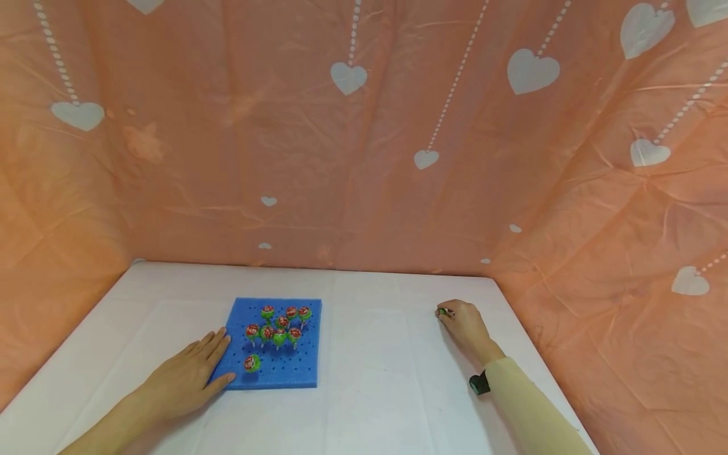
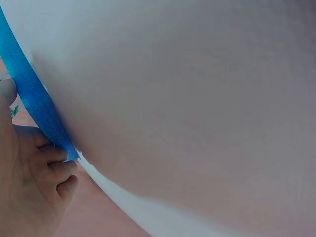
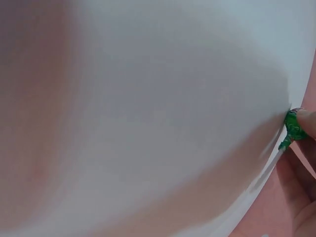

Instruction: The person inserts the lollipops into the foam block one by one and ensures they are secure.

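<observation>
A flat blue foam board (image 1: 301, 370) with rows of small holes lies left of centre on the white table. Several lollipops (image 1: 279, 337) in green and red wrappers stand upright in it, most grouped in its upper half; a single lollipop (image 1: 252, 363) is nearer the front. My left hand (image 1: 184, 379) rests along the board's left side, fingers extended, thumb at the front left corner. In the left wrist view the fingertips touch the board's blue edge (image 2: 37, 96). Far to the right, my right hand (image 1: 467, 325) pinches a green-wrapped lollipop (image 3: 295, 127) by its head, its white stick showing below.
The white-covered table (image 1: 375, 360) stretches between the board and my right hand. Orange cloth (image 1: 296, 158) with white hearts hangs behind the table and along both sides. A dark watch-like band (image 1: 479, 383) is at my right wrist, by a pale sleeve.
</observation>
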Demonstrator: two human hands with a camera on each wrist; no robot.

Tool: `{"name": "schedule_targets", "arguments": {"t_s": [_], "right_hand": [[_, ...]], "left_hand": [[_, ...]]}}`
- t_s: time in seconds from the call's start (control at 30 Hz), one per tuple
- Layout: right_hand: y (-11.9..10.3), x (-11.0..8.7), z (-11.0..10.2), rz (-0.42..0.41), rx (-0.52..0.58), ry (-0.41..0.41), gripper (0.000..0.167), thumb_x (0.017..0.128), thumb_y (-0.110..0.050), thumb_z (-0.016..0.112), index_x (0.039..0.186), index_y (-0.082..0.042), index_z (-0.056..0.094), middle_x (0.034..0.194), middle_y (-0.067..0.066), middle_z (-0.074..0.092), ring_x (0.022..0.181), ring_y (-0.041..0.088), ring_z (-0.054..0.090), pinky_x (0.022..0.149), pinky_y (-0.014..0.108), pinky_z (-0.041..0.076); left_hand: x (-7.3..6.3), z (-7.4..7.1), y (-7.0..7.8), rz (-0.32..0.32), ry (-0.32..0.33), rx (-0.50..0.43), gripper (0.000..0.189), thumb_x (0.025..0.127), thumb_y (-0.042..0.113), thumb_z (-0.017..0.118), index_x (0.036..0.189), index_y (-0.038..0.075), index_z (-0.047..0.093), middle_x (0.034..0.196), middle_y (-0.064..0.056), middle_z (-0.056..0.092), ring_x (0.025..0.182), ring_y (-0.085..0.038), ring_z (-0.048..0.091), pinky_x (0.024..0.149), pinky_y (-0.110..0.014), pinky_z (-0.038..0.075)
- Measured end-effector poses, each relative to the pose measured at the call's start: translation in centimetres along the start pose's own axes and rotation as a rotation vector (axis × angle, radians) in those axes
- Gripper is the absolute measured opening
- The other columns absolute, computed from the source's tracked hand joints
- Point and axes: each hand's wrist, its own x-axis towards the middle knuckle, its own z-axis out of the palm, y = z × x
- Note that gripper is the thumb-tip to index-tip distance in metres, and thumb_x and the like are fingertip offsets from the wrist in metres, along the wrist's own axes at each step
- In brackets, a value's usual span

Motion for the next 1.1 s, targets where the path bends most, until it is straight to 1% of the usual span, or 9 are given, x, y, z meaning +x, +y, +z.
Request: {"name": "schedule_targets", "arguments": {"t_s": [0.2,0.4,0.6,0.67,0.73,0.8,0.97,1.1], "right_hand": [[0.2,0.2,0.3,0.003,-0.001,-0.004,0.019,0.094,-0.005,0.075,0.111,0.003,0.077,0.111,0.019,0.076,0.107,0.036,0.072,0.094,0.051,0.059],[0.1,0.2,0.3,0.007,0.004,-0.003,0.018,0.093,-0.004,0.075,0.110,0.003,0.077,0.110,0.019,0.076,0.103,0.034,0.072,0.090,0.050,0.060],[-0.1,0.1,0.0,0.052,0.024,-0.031,0.021,0.095,-0.004,0.073,0.115,0.004,0.075,0.116,0.019,0.074,0.105,0.033,0.071,0.091,0.048,0.061],[-0.3,0.0,-0.1,0.067,0.039,-0.028,0.022,0.096,-0.005,0.072,0.116,0.004,0.075,0.117,0.019,0.074,0.106,0.032,0.071,0.091,0.048,0.060],[-0.6,-0.1,-0.2,0.069,0.056,-0.012,0.023,0.096,-0.005,0.072,0.117,0.004,0.074,0.117,0.019,0.074,0.105,0.032,0.071,0.091,0.048,0.060],[-0.8,-0.2,-0.3,0.054,0.076,0.015,0.024,0.096,-0.005,0.072,0.118,0.004,0.074,0.117,0.019,0.073,0.103,0.032,0.071,0.089,0.048,0.061],[-1.8,-0.4,-0.4,-0.010,0.123,0.094,0.022,0.092,0.000,0.075,0.114,0.003,0.075,0.112,0.018,0.074,0.098,0.031,0.073,0.085,0.045,0.062],[-2.8,-0.5,-0.3,-0.055,0.156,0.143,0.021,0.089,0.004,0.077,0.110,0.004,0.076,0.109,0.018,0.073,0.095,0.031,0.074,0.083,0.043,0.063]], "left_hand": [[0.0,0.1,0.0,0.003,0.007,0.002,0.077,0.101,0.049,0.062,0.143,-0.015,0.051,0.152,-0.035,0.046,0.141,-0.053,0.043,0.113,-0.064,0.041],[-0.1,0.1,0.0,0.001,0.009,0.004,0.077,0.102,0.049,0.062,0.144,-0.015,0.051,0.153,-0.034,0.046,0.142,-0.052,0.043,0.114,-0.063,0.040],[0.0,0.1,0.0,0.000,0.003,0.000,0.077,0.102,0.049,0.062,0.144,-0.015,0.051,0.153,-0.034,0.046,0.142,-0.052,0.043,0.114,-0.064,0.039],[0.0,0.1,0.0,0.000,0.003,-0.003,0.078,0.102,0.050,0.061,0.144,-0.015,0.051,0.152,-0.034,0.046,0.142,-0.052,0.043,0.115,-0.064,0.039],[0.0,0.1,-0.1,0.004,0.007,-0.001,0.077,0.102,0.049,0.062,0.143,-0.015,0.051,0.152,-0.035,0.046,0.141,-0.052,0.044,0.114,-0.064,0.040],[-0.1,0.2,-0.1,0.006,0.009,0.001,0.077,0.102,0.049,0.062,0.143,-0.015,0.051,0.151,-0.035,0.046,0.141,-0.053,0.044,0.114,-0.064,0.040],[-0.1,0.1,0.0,0.003,0.008,0.005,0.077,0.101,0.049,0.063,0.143,-0.015,0.052,0.151,-0.035,0.047,0.141,-0.053,0.045,0.113,-0.064,0.040],[-0.1,0.0,0.1,0.002,0.006,0.003,0.077,0.102,0.049,0.063,0.143,-0.015,0.052,0.151,-0.035,0.047,0.141,-0.053,0.045,0.113,-0.064,0.041]]}}
